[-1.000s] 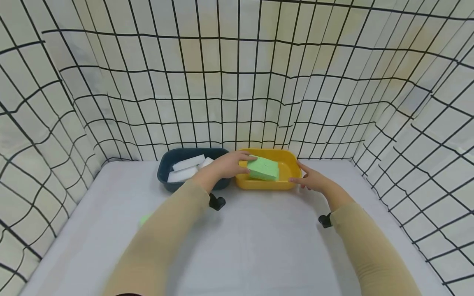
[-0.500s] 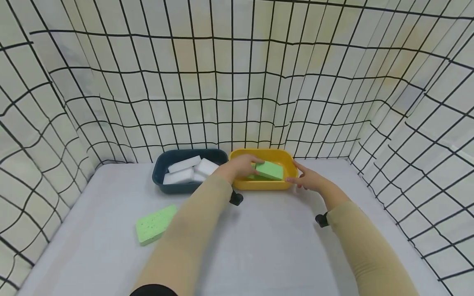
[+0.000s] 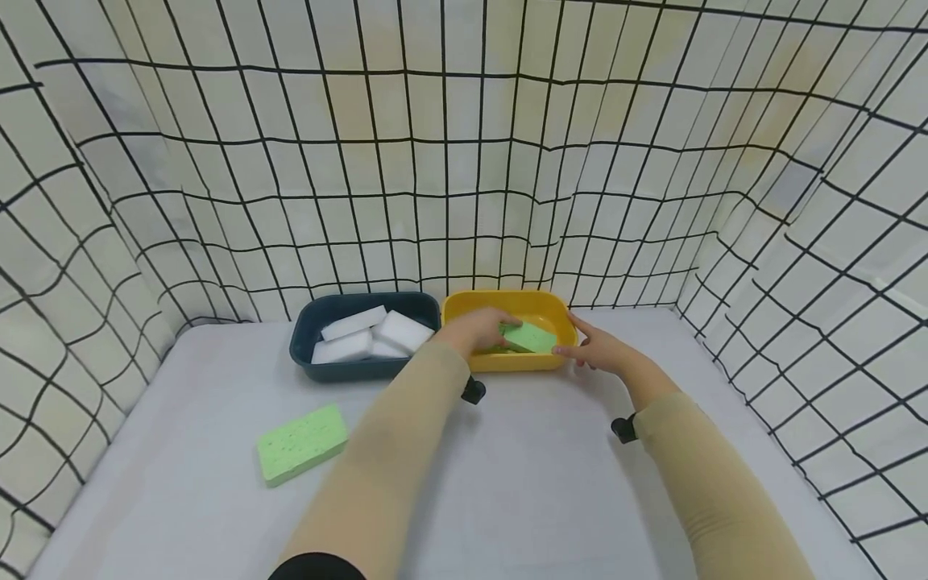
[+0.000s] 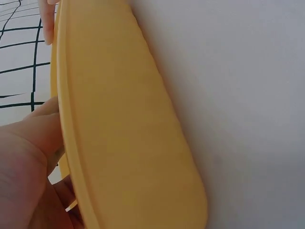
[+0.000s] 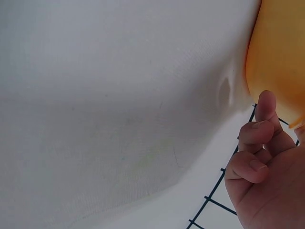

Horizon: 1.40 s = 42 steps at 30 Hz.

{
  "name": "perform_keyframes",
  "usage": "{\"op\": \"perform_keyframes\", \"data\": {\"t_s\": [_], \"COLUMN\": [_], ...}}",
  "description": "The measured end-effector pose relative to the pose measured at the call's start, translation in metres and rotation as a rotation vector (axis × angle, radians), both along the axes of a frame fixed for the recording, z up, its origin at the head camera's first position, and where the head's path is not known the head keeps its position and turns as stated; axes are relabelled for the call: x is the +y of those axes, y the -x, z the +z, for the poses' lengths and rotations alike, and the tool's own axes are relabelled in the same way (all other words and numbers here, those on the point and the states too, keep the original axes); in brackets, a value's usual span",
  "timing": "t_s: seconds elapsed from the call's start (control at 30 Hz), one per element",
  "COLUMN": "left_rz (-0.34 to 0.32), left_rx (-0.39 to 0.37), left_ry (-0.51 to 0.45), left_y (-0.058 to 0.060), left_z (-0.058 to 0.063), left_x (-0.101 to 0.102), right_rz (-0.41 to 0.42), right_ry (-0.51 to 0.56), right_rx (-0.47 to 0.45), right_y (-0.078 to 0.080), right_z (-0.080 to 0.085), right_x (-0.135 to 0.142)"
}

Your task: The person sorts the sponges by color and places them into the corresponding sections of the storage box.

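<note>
My left hand (image 3: 477, 329) reaches into the yellow tray (image 3: 518, 364) and holds the left end of a green sponge (image 3: 532, 338) lying low inside it. Another green patch shows beneath the fingers, too hidden to make out. In the left wrist view the tray's front wall hides the sponge and most fingertips. At the tray's right end, my right hand (image 3: 607, 351) grips the rim, one digit toward the back corner and one at the front. Its other fingers curl beside the wall in the right wrist view. A second green sponge (image 3: 303, 445) lies flat on the table, left of my forearm.
A dark blue tray (image 3: 355, 370) with several white sponges (image 3: 402, 332) stands close against the yellow tray's left side. Black wire grid (image 3: 406, 145) with white cloth behind it encloses the back and both sides. White cloth covers the table (image 3: 536, 483).
My left hand has moved right and down into the yellow tray, and the sponge has come to lie lower there. The table sponge came out from behind my forearm. My right hand stays at the rim.
</note>
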State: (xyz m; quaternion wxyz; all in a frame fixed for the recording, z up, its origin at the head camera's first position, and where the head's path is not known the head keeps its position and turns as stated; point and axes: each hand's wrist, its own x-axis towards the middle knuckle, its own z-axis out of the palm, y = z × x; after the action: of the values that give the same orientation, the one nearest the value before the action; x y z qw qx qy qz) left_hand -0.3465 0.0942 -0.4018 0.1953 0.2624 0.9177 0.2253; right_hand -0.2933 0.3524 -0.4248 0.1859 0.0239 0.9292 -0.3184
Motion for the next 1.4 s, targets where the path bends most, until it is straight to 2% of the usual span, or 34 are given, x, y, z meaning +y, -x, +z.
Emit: {"op": "perform_keyframes", "data": {"t_s": [0.23,0.33,0.53,0.8,1.17,1.4], "left_rz": [0.047,0.052,0.04,-0.008,-0.025,0.001], "left_rx": [-0.014,-0.014,0.023,0.087,0.132,0.144], "left_ry": [0.028,0.008,-0.02,-0.017,-0.059,-0.063], "left_y": [0.007,0.006,0.0,-0.002,-0.017,-0.031], "left_z": [0.001,0.004,0.016,0.019,0.025,0.031], "left_x": [-0.009,-0.015,-0.025,-0.037,-0.065,-0.09], "right_rz": [0.003,0.002,0.0,0.001,0.007,-0.002], "right_ry": [0.013,0.006,0.003,0.006,0.01,0.006], "right_rx": [-0.011,-0.018,-0.024,-0.019,-0.007,-0.015], "right_y": [0.007,0.007,0.008,0.006,0.003,0.0], "right_z": [-0.002,-0.002,-0.002,-0.003,-0.005,-0.005], "right_x": [-0.008,-0.011,-0.013,-0.015,-0.008,-0.002]}}
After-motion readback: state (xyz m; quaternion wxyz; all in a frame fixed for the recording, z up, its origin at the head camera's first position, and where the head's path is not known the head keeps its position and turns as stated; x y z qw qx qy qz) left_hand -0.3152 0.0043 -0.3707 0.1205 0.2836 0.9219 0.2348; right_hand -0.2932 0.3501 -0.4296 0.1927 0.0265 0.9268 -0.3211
